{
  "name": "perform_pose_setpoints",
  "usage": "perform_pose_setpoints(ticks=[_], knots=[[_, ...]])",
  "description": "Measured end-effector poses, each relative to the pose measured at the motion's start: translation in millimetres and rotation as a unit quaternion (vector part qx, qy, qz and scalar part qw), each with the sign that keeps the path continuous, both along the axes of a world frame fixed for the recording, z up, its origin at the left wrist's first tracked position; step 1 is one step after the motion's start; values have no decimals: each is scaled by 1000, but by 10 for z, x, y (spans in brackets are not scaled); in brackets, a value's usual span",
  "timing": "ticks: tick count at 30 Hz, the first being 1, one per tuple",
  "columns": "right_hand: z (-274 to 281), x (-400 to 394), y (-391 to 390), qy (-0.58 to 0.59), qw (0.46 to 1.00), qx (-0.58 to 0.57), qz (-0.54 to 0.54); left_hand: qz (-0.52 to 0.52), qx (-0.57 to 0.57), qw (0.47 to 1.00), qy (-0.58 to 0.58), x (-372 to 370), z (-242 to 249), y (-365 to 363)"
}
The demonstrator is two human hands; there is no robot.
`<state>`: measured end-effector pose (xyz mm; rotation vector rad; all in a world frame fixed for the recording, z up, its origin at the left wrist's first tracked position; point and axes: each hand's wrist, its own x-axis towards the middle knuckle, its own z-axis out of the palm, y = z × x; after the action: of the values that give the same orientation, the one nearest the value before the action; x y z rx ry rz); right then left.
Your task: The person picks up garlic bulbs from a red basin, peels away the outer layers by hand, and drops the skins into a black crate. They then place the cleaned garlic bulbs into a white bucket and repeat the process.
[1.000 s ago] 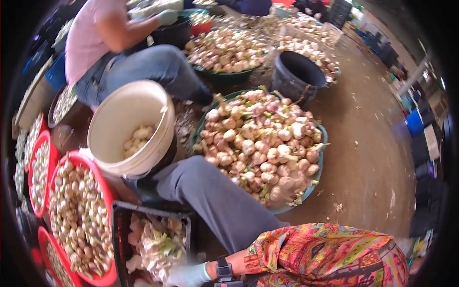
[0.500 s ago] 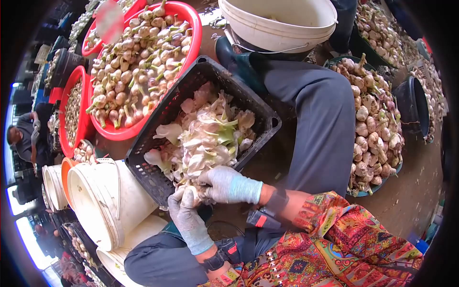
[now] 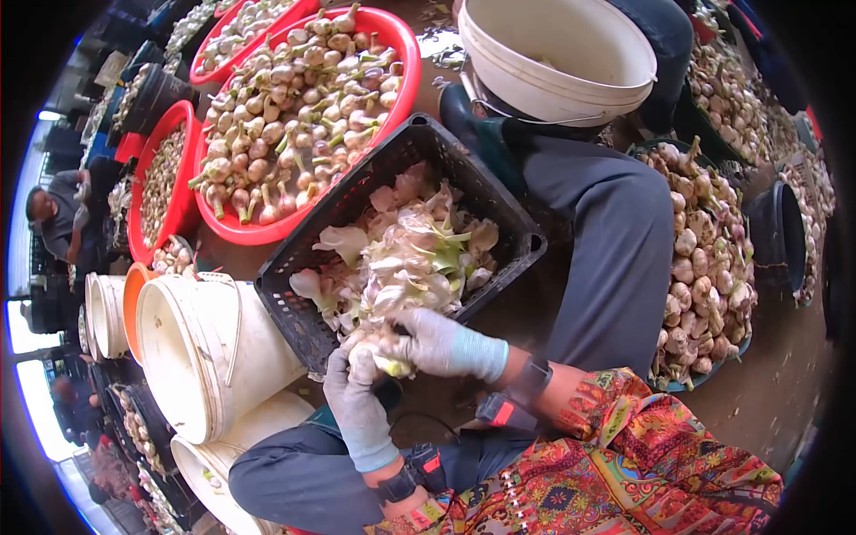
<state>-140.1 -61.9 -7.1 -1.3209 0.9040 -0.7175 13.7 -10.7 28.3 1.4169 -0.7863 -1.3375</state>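
My left hand (image 3: 357,399), in a grey knitted glove, is closed round a garlic bulb (image 3: 390,365) whose pale, greenish-white side shows. Against the upper side of the same bulb, my gloved right hand (image 3: 437,341) has its fingers bent in on the brownish loose skin; its fingertips are partly blurred. Both hands are over the near edge of a black plastic crate (image 3: 283,323). Inside that crate lies a heap of papery garlic skins (image 3: 415,254), white and purplish with some green pieces, just beyond my fingers.
A red tub (image 3: 412,67) full of garlic bulbs stands beyond the crate. White buckets (image 3: 267,325) lie at left, and a white bucket (image 3: 557,102) stands at the top. Piled garlic (image 3: 704,267) is beside my right leg (image 3: 615,241). Another person (image 3: 62,209) is far left.
The whole view has shifted, so most of the scene sits further right. More of the bulb's pale, greenish side now shows between my hands. Both hands remain at the bulb.
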Motion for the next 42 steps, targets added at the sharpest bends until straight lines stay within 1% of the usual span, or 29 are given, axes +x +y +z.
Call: perform_pose_setpoints(ticks=[2, 4, 7, 8, 10, 12, 13, 14, 16, 18, 20, 22, 23, 24, 26, 27, 28, 29, 30, 31, 32, 33, 34, 35, 36, 37, 38, 40, 42], knots=[[-224, 70, -42, 31, 997, -23, -64, 21, -25, 999, 35, -55, -80, 12], [-205, 85, -117, 70, 992, -49, -95, 59, -18, 987, 147, -139, -121, -24], [-21, 72, -148, 128, 990, -31, -56, 34, 38, 994, 96, -107, -221, -46], [-73, 149, -111, 108, 990, -50, -78, 6, 74, 995, 73, -77, -256, -32], [-130, 138, -154, 161, 970, -112, -141, 18, 68, 993, 97, -62, -317, -28], [-426, 90, -322, 186, 947, -64, -254, 31, 13, 964, 264, -25, -275, -19], [-355, -30, -409, 242, 929, -87, -267, 69, -10, 959, 274, -88, -142, -34], [-374, -88, -455, 311, 918, -101, -223, 67, -20, 959, 273, -57, -139, -26], [-147, -168, -385, 334, 899, -181, -218, 70, -75, 952, 288, 24, -224, 3], [42, -185, -240, 142, 949, -222, -171, 68, -95, 953, 279, 43, -228, 12], [52, -27, -66, 32, 990, -115, -77, 105, -99, 977, 156, -45, -179, 35], [149, 41, -17, -49, 998, -1, -28, 118, -114, 979, 123, -148, -129, 25], [170, 91, -9, -37, 995, -53, -82, 113, -101, 982, 117, -146, -140, 29], [148, 122, -9, -40, 995, -49, -83, 109, -88, 984, 110, -146, -153, 25], [54, 155, -2, 104, 965, -190, -148, 105, -77, 987, 99, -177, -184, 18], [-42, 168, -39, 113, 953, -191, -207, 106, -66, 977, 170, -193, -213, -1], [-175, 152, -105, 159, 955, -106, -226, 108, -58, 963, 242, -211, -246, -30], [-313, 115, -192, 174, 943, -92, -270, 108, -53, 963, 242, -213, -275, -39], [-411, 64, -268, 188, 928, -77, -313, 109, -44, 949, 294, -184, -297, -23], [-372, -57, -332, 275, 919, -69, -274, 109, -36, 932, 345, -145, -317, -14], [-330, -96, -329, 276, 919, -67, -275, 109, -31, 911, 397, -109, -342, -22], [-288, -118, -312, 221, 927, -114, -280, 98, -39, 901, 422, -93, -368, -58], [-234, -131, -280, 166, 931, -160, -283, 98, -38, 900, 423, -91, -381, -64], [-166, -136, -228, 72, 980, -44, -182, 119, -40, 927, 353, -103, -395, -69], [-87, -146, -198, 57, 994, -22, -93, 141, -42, 948, 282, -139, -377, -82], [34, -121, -156, 76, 995, -5, -69, 133, -59, 964, 222, -187, -333, -108], [111, -62, -116, 95, 994, 14, -45, 134, -55, 964, 225, -212, -297, -81], [93, 49, -58, 145, 988, -15, -52, 126, -59, 986, 87, -238, -257, -38], [80, 124, -22, 172, 983, -10, -55, 146, -67, 984, 78, -229, -308, -41]])
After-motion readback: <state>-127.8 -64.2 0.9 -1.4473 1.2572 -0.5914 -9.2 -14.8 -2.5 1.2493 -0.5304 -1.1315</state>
